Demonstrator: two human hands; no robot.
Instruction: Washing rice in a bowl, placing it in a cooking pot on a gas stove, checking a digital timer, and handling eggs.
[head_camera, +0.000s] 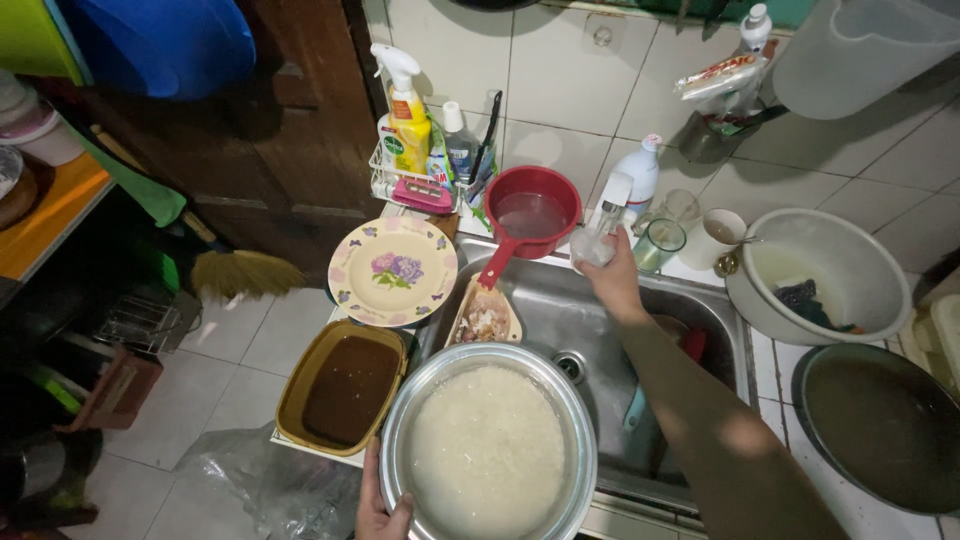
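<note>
1. left hand (383, 512) clamped on near rim of round metal basin (488, 447) of milky rice water, at sink's (600, 310) front edge.
2. right hand (610, 275), far across sink, wrapped around clear glass (598, 240), upright by faucet side.
3. glossy red dipper (528, 215) and floral plate (393, 271) beyond basin.

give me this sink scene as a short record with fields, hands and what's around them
left hand: grips the rim of a metal bowl of cloudy white water
right hand: holds a clear glass at the back edge of the sink
behind sink: red dipper with water
left of sink: flowered plate, brown tub
right of sink: white basin, dark pan
</note>
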